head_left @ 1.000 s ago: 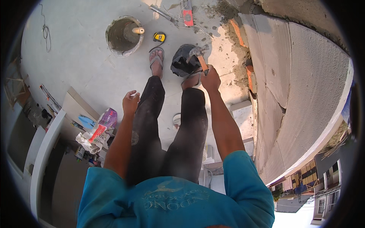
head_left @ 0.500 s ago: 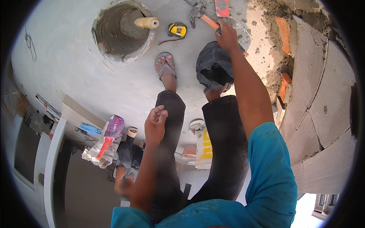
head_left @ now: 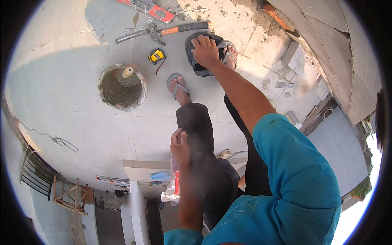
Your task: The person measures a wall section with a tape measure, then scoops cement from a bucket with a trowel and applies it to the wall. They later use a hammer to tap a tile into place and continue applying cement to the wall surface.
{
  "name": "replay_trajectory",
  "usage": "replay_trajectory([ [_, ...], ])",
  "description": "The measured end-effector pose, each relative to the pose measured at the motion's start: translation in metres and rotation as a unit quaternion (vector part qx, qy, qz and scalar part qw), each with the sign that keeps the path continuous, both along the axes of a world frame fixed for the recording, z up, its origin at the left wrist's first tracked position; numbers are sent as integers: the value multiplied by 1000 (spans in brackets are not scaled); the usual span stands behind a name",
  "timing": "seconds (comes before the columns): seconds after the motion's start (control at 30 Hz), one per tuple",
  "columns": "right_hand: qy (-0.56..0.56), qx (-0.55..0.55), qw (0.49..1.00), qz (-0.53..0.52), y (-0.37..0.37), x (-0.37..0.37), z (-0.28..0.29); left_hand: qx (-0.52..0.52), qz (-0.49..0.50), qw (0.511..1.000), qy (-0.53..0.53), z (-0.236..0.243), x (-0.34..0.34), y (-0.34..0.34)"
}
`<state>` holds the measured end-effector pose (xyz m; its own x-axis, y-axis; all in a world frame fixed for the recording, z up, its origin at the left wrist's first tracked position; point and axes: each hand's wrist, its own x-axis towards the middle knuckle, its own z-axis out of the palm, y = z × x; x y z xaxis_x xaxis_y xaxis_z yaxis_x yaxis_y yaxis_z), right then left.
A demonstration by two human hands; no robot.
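Observation:
My right hand grips the upper part of a black, soft-looking bucket beside my right foot. Over my left knee hovers my left hand, its fingers loosely curled and apart, with nothing visible in them. Just beyond the bucket a claw hammer with an orange and black handle lies on the floor. A yellow and black tape measure rests left of the black bucket. Farther left stands a round bucket of grey mortar, with a pale roller-like handle sticking out.
A red spirit level and tangled white string lie beyond the hammer. Large grey slabs rise at the right. A thin cable loop is on the left floor. A printed sack shows partly behind my left forearm.
My right hand has let go of the hammer, which now lies on the floor, and has moved onto the black bucket. My view has turned, and my left hand remains near the knee.

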<state>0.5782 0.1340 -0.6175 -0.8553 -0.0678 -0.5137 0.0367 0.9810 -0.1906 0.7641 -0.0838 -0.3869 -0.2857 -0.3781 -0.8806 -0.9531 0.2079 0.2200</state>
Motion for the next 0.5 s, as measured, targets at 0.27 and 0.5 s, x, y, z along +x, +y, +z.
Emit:
replay_trajectory([
  [0.27,-266,-118,947,-139,10,140,174,51,-359,931,36,63,-28,-22],
  [0.5,-254,-240,827,-439,-40,231,182,96,-552,828,5,47,-45,-103],
])
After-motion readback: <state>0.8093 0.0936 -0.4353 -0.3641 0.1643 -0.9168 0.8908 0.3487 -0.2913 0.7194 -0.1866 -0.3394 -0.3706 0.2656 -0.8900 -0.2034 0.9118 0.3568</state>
